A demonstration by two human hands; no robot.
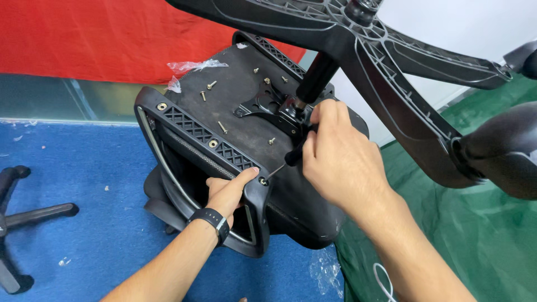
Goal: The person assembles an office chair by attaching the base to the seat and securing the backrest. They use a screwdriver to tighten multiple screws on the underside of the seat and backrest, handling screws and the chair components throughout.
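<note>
1. Blue carpet floor (84, 184) meets a green mat (481, 240), with a red cloth (84, 39) behind.
2. An upturned black office chair seat (240, 112) lies on the carpet, loose screws (211, 85) on its underside.
3. Left hand (226, 193) is closed around the black plastic armrest bracket (207, 145).
4. Right hand (335, 156) is closed around a black-handled screwdriver (293, 154), its tip at a bracket screw (263, 181).
5. A black five-star chair base (391, 50) juts overhead.
</note>
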